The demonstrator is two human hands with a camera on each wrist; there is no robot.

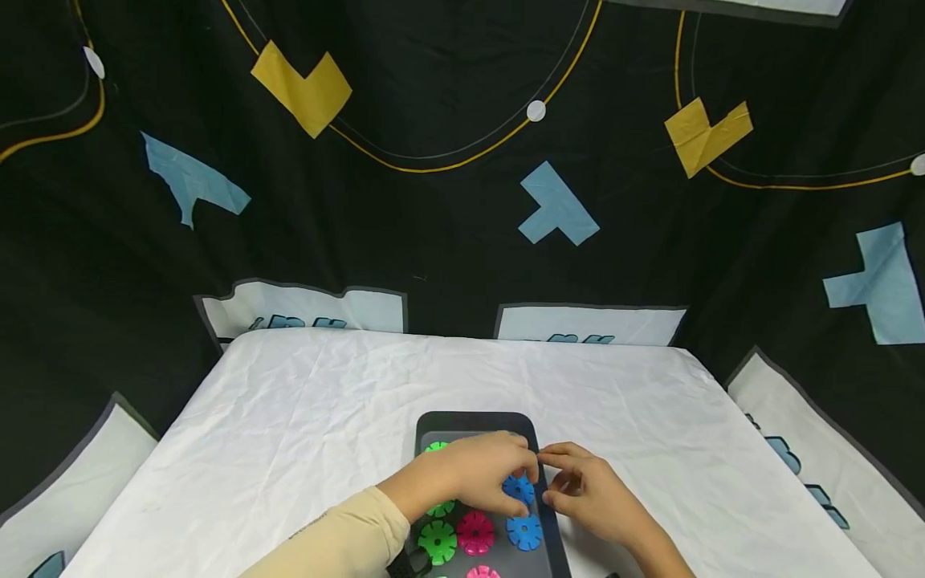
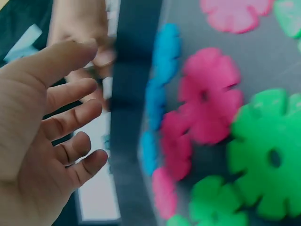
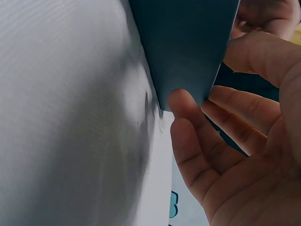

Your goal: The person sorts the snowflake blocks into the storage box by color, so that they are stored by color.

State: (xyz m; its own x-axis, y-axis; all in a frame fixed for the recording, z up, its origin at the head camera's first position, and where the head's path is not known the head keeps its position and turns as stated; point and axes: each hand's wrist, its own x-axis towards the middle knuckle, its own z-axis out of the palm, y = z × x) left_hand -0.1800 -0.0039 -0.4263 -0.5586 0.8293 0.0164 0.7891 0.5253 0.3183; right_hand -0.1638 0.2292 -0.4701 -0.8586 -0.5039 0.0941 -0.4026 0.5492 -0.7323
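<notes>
Dark grey rectangular plastic tray (image 1: 473, 421) of flower-shaped discs: left hand (image 1: 482, 470) reaching over it and right hand (image 1: 588, 490) steadying its right rim, both with fingers loosely spread.

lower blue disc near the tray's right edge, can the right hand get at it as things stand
Probably yes: the right hand sits just outside the tray beside the lower blue disc, which lies uncovered; the left hand hovers further up.

You see a matt dark plastic tray (image 1: 473, 421) on creased white cloth (image 1: 303, 401). The discs (image 1: 474, 532) look smooth, bright plastic.
</notes>
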